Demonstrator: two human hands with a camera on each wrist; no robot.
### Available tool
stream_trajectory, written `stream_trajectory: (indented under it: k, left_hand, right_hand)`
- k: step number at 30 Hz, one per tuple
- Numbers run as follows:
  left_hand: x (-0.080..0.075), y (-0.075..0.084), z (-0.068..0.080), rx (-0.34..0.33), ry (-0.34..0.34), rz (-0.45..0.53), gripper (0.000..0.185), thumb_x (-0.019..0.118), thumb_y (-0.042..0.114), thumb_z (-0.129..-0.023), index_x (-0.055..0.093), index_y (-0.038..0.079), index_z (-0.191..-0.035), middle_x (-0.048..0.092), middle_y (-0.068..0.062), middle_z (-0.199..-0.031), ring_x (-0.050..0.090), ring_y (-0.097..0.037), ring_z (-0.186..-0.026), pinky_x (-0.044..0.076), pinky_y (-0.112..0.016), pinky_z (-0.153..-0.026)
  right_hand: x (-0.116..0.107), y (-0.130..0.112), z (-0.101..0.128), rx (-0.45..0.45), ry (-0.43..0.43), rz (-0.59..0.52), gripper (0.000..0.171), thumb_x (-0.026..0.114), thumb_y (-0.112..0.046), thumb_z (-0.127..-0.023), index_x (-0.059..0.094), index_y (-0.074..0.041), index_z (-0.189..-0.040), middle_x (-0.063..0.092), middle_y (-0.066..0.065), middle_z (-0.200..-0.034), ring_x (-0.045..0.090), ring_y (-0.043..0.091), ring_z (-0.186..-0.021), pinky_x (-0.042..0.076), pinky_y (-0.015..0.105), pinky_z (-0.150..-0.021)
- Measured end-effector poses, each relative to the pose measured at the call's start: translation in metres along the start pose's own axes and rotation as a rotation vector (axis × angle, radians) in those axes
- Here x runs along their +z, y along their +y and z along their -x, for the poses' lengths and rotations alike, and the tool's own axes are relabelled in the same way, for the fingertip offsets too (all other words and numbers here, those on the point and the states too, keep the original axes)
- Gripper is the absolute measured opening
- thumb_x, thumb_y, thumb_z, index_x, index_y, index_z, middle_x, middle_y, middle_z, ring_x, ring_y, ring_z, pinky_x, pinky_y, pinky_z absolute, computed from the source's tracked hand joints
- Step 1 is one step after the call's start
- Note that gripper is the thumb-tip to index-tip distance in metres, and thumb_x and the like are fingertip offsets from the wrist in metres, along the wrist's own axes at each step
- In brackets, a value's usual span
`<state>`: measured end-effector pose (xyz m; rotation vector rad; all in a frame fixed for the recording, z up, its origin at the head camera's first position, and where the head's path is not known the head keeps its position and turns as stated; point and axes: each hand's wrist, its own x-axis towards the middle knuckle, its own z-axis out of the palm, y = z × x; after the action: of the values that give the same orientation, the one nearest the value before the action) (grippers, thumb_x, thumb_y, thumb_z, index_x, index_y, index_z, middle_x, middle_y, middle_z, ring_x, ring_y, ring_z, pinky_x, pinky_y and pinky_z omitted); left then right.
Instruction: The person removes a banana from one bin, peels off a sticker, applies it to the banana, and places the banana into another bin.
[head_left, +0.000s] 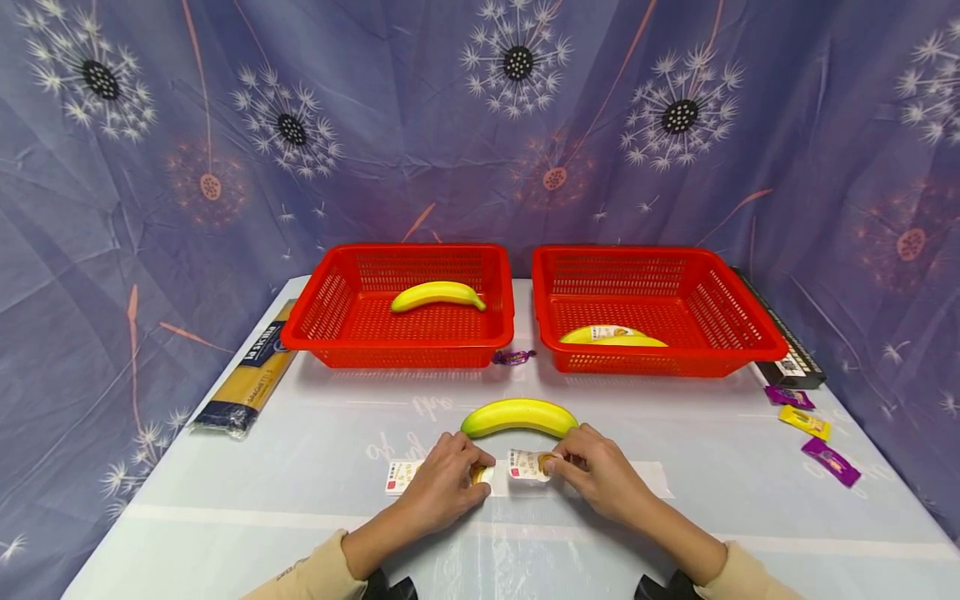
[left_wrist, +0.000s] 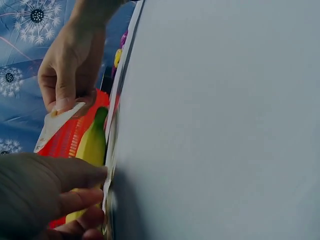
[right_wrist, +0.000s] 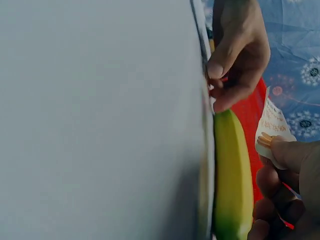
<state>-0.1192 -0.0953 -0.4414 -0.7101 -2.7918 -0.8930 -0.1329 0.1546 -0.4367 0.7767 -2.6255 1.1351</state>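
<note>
A yellow banana (head_left: 520, 417) with greenish ends lies on the table just beyond both hands. My right hand (head_left: 600, 471) pinches a white sticker (head_left: 528, 464) with printed text and a small banana picture, its free end pointing left. The sticker is raised off its backing strip in the right wrist view. My left hand (head_left: 448, 477) presses on the sticker backing strip (head_left: 651, 477), fingers at the far edge and thumb at the near edge. More printed labels (head_left: 400, 476) show at the strip's left end, partly hidden by that hand.
Behind stand two red baskets: the left basket (head_left: 412, 357) holds one banana (head_left: 438, 295), the right basket (head_left: 660, 364) two, one with a label. A spaghetti pack (head_left: 251, 375) lies left. Wrapped candies (head_left: 830, 462) and a black box (head_left: 793, 369) are right; another candy (head_left: 513, 357) lies between the baskets.
</note>
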Motion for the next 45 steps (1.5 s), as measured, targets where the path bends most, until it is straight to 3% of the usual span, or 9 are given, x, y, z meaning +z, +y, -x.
stream_trajectory:
  k: [8, 15, 19, 24, 26, 29, 34, 36, 45]
  left_hand:
    - [-0.012, 0.01, -0.02, -0.067, 0.026, 0.255, 0.021, 0.065, 0.03, -0.085, 0.071, 0.014, -0.099, 0.056, 0.006, -0.084, 0.047, -0.014, -0.081, 0.039, -0.02, -0.072]
    - [-0.011, 0.013, -0.04, -0.085, 0.005, 0.265, 0.021, 0.07, 0.035, -0.082, 0.067, 0.014, -0.08, 0.058, 0.003, -0.077, 0.047, -0.012, -0.076, 0.038, -0.019, -0.067]
    - [-0.01, 0.012, -0.049, -0.048, 0.036, 0.212, 0.018, 0.073, 0.027, -0.08, 0.066, 0.014, -0.071, 0.055, 0.007, -0.07, 0.044, -0.009, -0.071, 0.037, -0.018, -0.064]
    - [-0.01, 0.012, -0.062, 0.05, 0.119, 0.02, 0.022, 0.073, 0.028, -0.08, 0.062, 0.015, -0.066, 0.057, 0.007, -0.067, 0.046, -0.009, -0.071, 0.04, -0.028, -0.075]
    - [-0.01, 0.012, -0.067, 0.074, 0.146, -0.037, 0.021, 0.072, 0.026, -0.08, 0.062, 0.014, -0.067, 0.059, 0.005, -0.069, 0.052, -0.012, -0.073, 0.042, -0.035, -0.086]
    - [-0.008, 0.011, -0.072, 0.092, 0.167, -0.103, 0.019, 0.071, 0.025, -0.08, 0.061, 0.014, -0.068, 0.059, 0.005, -0.07, 0.052, -0.014, -0.075, 0.042, -0.034, -0.081]
    - [-0.004, 0.005, -0.075, 0.092, 0.161, -0.121, 0.019, 0.073, 0.026, -0.079, 0.062, 0.014, -0.069, 0.059, 0.004, -0.071, 0.049, -0.014, -0.075, 0.038, -0.032, -0.075]
    - [-0.003, 0.003, -0.075, 0.087, 0.16, -0.108, 0.02, 0.074, 0.026, -0.078, 0.062, 0.014, -0.068, 0.058, 0.004, -0.071, 0.05, -0.015, -0.076, 0.039, -0.034, -0.076]
    - [0.006, -0.003, -0.076, 0.162, 0.187, -0.199, 0.022, 0.07, 0.024, -0.077, 0.056, 0.014, -0.064, 0.05, 0.005, -0.067, 0.041, -0.012, -0.07, 0.038, -0.029, -0.072]
  right_hand:
    - [-0.009, -0.003, -0.016, 0.0, 0.028, 0.084, 0.017, 0.074, -0.029, -0.078, 0.059, -0.029, -0.069, 0.045, -0.019, -0.068, 0.037, 0.001, -0.069, 0.034, 0.016, -0.059]
    - [-0.006, -0.005, -0.025, -0.038, 0.039, 0.104, 0.018, 0.075, -0.029, -0.077, 0.059, -0.027, -0.069, 0.045, -0.018, -0.068, 0.036, 0.0, -0.069, 0.033, 0.016, -0.058]
    - [-0.006, -0.002, -0.03, -0.045, 0.052, 0.125, 0.017, 0.076, -0.025, -0.076, 0.061, -0.025, -0.069, 0.046, -0.017, -0.067, 0.035, 0.001, -0.068, 0.032, 0.017, -0.058]
    - [-0.008, 0.0, -0.042, -0.02, 0.05, 0.217, 0.022, 0.076, -0.024, -0.076, 0.058, -0.02, -0.065, 0.044, -0.013, -0.061, 0.036, 0.004, -0.066, 0.031, 0.02, -0.058]
    - [-0.008, 0.001, -0.047, -0.013, 0.034, 0.265, 0.026, 0.076, -0.024, -0.077, 0.055, -0.018, -0.062, 0.043, -0.011, -0.059, 0.036, 0.005, -0.064, 0.038, 0.023, -0.064]
    - [-0.008, 0.001, -0.054, -0.003, 0.006, 0.327, 0.031, 0.075, -0.027, -0.078, 0.051, -0.017, -0.06, 0.042, -0.01, -0.057, 0.035, 0.007, -0.061, 0.046, 0.033, -0.074]
    - [-0.006, 0.003, -0.059, 0.027, -0.009, 0.353, 0.034, 0.075, -0.029, -0.078, 0.051, -0.016, -0.058, 0.045, -0.01, -0.056, 0.036, 0.009, -0.061, 0.042, 0.029, -0.061]
    - [-0.005, 0.004, -0.06, 0.024, -0.005, 0.36, 0.033, 0.076, -0.029, -0.077, 0.052, -0.017, -0.058, 0.046, -0.009, -0.057, 0.036, 0.01, -0.062, 0.031, 0.024, -0.054]
    - [0.0, 0.009, -0.063, -0.022, -0.003, 0.432, 0.035, 0.076, -0.028, -0.076, 0.049, -0.016, -0.058, 0.044, -0.007, -0.059, 0.036, 0.012, -0.064, 0.029, 0.023, -0.058]
